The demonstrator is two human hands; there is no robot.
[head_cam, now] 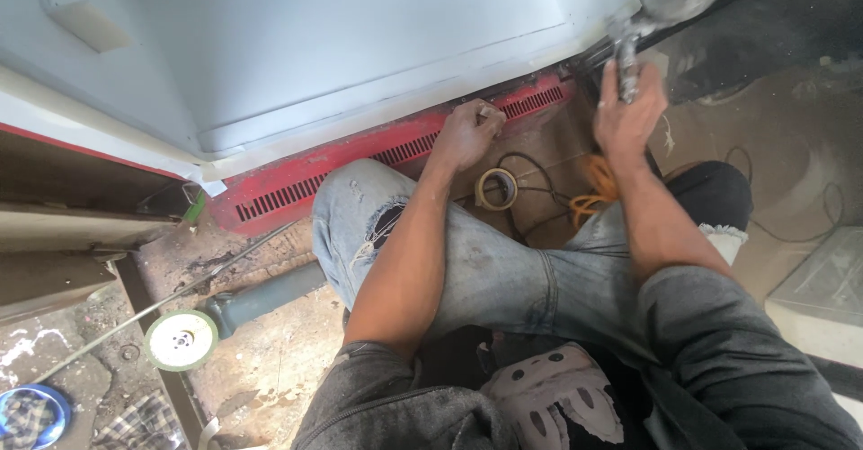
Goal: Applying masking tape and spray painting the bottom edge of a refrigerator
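Note:
My left hand [465, 132] is closed on a small pale piece, perhaps sandpaper, pressed against the red grille strip [297, 185] below a white appliance panel [342, 45]. My right hand [627, 113] grips the handle of a paint-spattered spray gun [661, 5], which points up toward the panel's lower right corner. I sit on the ground with my knees bent, wearing torn jeans.
A roll of masking tape [496, 188] lies on the ground between my hands, beside black cables and an orange hose [593, 194]. An angle grinder [193, 333] with a pale disc lies at the left. A white box [822, 293] stands at the right.

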